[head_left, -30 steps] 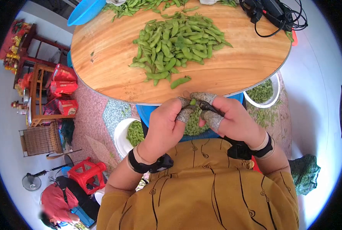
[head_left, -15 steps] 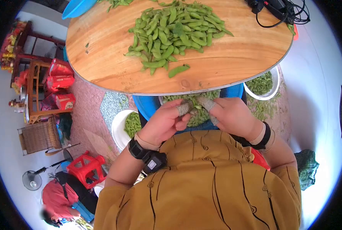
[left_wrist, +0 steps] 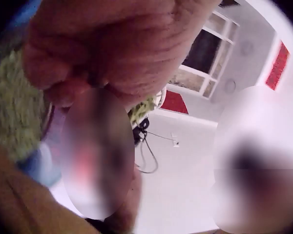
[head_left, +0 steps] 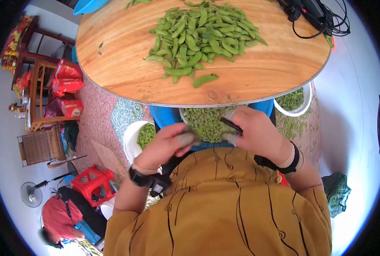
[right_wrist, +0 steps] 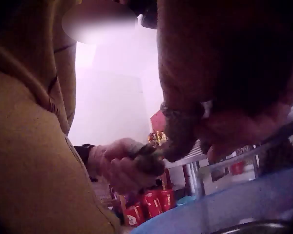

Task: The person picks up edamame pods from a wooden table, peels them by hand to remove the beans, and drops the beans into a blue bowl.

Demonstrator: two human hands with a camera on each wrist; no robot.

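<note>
In the head view my left hand [head_left: 168,143] is below the table edge, left of the shelled green beans [head_left: 207,121]. Its grey-wrapped fingertips blur around a greenish bean pod [head_left: 197,135]; in the right wrist view the left hand [right_wrist: 122,163] has thumb and fingers closed together. My right hand [head_left: 260,130] hovers over the right side of the beans. Its grey-wrapped finger and thumb stand apart, with a dark narrow strip [head_left: 231,125] between them. Under the beans is a blue tub [head_left: 162,115]. A heap of green pods [head_left: 198,38] lies on the table.
The rounded wooden table [head_left: 117,72] ends just beyond both hands. White buckets with green contents stand at left [head_left: 129,145] and right [head_left: 300,112]. Black cables [head_left: 333,23] lie at the table's right. A red stool [head_left: 92,183] and another person [head_left: 60,213] are at lower left.
Both hands came back from the table edge over the tub and have now drawn apart. The left hand has moved left, uncovering the beans. The heap of pods looks the same.
</note>
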